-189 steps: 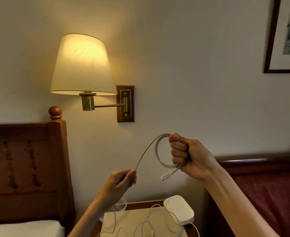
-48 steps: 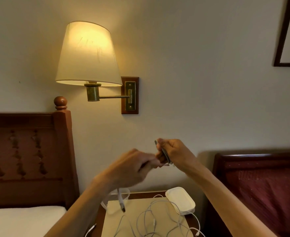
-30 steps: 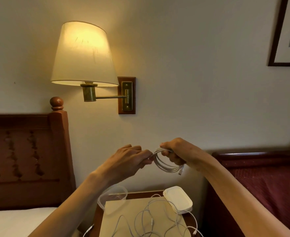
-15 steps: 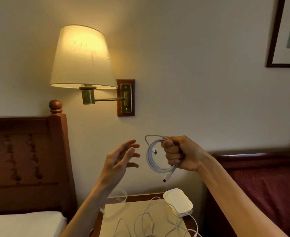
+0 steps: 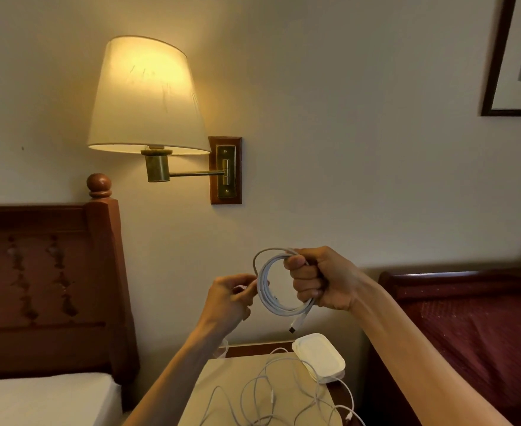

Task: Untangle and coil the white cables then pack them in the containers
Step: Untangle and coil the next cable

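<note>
The right hand (image 5: 322, 279) is closed in a fist around one side of a round coil of white cable (image 5: 273, 287), held up in open air before the bare wall, with a metal-tipped connector (image 5: 297, 323) dangling from the fist's lower edge. Just left of the coil, the left hand (image 5: 231, 298) pinches a loose end at the coil's left edge; half a second ago it hovered apart with its fingers spread. Below both hands lies one pale square table top (image 5: 222, 385), where loose tangled white cables (image 5: 283, 392) sprawl; their number cannot be told. One closed white plastic container (image 5: 319, 355) sits under the right hand at the table's far right corner, and one clear round container (image 5: 223, 348) peeks out behind the left wrist.
</note>
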`<action>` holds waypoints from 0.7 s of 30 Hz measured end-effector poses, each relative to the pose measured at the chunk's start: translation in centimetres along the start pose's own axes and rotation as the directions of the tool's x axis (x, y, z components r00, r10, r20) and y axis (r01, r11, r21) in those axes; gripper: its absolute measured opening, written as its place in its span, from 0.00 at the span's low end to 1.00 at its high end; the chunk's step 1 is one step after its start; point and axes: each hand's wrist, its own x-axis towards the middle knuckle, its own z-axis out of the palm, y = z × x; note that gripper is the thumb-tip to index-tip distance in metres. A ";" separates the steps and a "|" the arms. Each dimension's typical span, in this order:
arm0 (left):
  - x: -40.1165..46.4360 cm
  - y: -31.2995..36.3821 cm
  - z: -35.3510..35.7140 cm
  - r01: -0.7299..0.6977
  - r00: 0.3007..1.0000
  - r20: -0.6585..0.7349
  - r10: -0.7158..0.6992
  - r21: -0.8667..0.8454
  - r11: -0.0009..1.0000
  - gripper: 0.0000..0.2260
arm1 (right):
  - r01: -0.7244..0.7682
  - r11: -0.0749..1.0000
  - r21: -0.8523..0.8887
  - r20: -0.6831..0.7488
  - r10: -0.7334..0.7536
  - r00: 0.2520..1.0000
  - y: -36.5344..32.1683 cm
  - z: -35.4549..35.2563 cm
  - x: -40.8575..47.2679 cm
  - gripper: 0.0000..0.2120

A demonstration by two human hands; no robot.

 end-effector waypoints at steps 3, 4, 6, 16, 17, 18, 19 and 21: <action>-0.4 1.4 0.0 0.225 0.974 0.076 -0.212 -0.310 0.924 0.10 | 0.009 0.999 -0.051 -0.065 -0.012 0.998 0.5 0.1 0.1 0.23; -0.6 1.7 0.0 0.298 0.954 0.140 -0.264 -0.377 0.877 0.11 | 0.015 0.998 -0.064 -0.088 -0.020 0.996 0.6 0.2 0.2 0.23; -1.3 2.4 -0.1 0.423 0.901 0.289 -0.323 -0.425 0.801 0.14 | 0.035 0.995 -0.099 -0.131 -0.048 0.990 0.8 0.3 0.3 0.23; -2.6 3.1 1.5 0.152 0.986 0.077 -0.149 -0.046 0.987 0.14 | 0.158 0.943 -0.294 -0.248 -0.235 0.940 1.5 1.6 1.2 0.22; -2.7 2.8 1.4 0.121 0.991 0.058 -0.122 0.017 0.992 0.12 | 0.173 0.944 -0.281 -0.268 -0.251 0.930 1.4 1.5 1.3 0.22; -2.9 2.8 1.2 0.090 0.995 0.038 -0.095 0.125 0.988 0.12 | 0.191 0.947 -0.256 -0.294 -0.265 0.918 1.2 1.4 1.3 0.22; -3.2 2.7 0.9 0.049 0.998 0.025 -0.057 0.248 0.968 0.12 | 0.209 0.951 -0.227 -0.316 -0.275 0.908 0.9 1.1 1.3 0.22; -3.7 2.2 0.5 -0.047 0.999 -0.005 0.053 0.393 0.919 0.12 | 0.224 0.953 -0.204 -0.332 -0.283 0.900 0.4 0.7 1.3 0.22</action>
